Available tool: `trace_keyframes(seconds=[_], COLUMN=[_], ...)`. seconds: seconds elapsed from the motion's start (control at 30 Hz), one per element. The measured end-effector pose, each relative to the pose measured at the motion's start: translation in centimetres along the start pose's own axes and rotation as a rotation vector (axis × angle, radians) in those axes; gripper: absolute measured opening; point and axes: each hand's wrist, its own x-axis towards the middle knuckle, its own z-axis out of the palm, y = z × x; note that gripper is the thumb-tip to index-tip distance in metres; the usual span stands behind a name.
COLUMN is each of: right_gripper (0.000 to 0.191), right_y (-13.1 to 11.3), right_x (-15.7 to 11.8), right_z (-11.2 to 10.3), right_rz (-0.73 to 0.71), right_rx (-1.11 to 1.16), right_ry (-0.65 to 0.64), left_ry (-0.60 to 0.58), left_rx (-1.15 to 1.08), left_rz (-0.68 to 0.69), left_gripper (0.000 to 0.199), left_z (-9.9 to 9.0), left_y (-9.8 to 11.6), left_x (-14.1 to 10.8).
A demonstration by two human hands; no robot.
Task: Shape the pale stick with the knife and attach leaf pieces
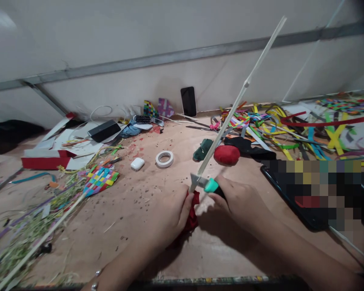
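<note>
My left hand (171,212) is closed around the lower end of a long pale stick (230,115), which slants up to the right and has a knot partway along it. A piece of red cloth (192,220) is bunched at the same hand, partly hidden by the fingers. In my right hand (242,198) is a knife with a green and black handle (211,185). Its grey blade lies across the stick just above my left fingers. Beyond the hands sit a red rounded bundle (227,155) and a dark green bundle (204,149).
A tape roll (157,161) and a white earbud case (137,163) lie left of centre. A woven multicolour piece on a stick (101,181) rests at left among shreds. Coloured strips (291,129) pile up at right, near a black device (286,198). A phone (188,101) leans on the wall.
</note>
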Motion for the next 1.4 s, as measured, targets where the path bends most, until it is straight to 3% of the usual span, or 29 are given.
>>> trace_keyframes(seconds=[0.1, 0.2, 0.53, 0.73, 1.13, 1.4], right_gripper=[0.036, 0.036, 0.034, 0.034, 0.033, 0.038], right_y=[0.5, 0.8, 0.4, 0.1, -0.3, -0.2], right_x=[0.2, 0.4, 0.1, 0.2, 0.0, 0.1], right_z=[-0.1, 0.1, 0.0, 0.2, 0.7, 0.7], right_rz=[0.041, 0.051, -0.036, -0.081, 0.024, 0.01], right_rx=[0.03, 0.042, 0.118, 0.092, -0.02, -0.005], right_ry=[-0.007, 0.002, 0.119, 0.069, -0.026, -0.01], left_ry=[-0.038, -0.038, -0.018, -0.122, -0.208, -0.128], left_rx=[-0.236, -0.324, -0.294, -0.271, -0.198, -0.229], left_rz=[-0.029, -0.057, -0.057, -0.029, -0.029, 0.014], left_gripper=[0.036, 0.037, 0.037, 0.037, 0.039, 0.037], left_z=[-0.4, -0.8, -0.7, -0.6, -0.5, -0.2], left_y=[-0.2, -0.3, -0.3, -0.3, -0.3, -0.7], left_x=[0.1, 0.1, 0.4, 0.5, 0.7, 0.6])
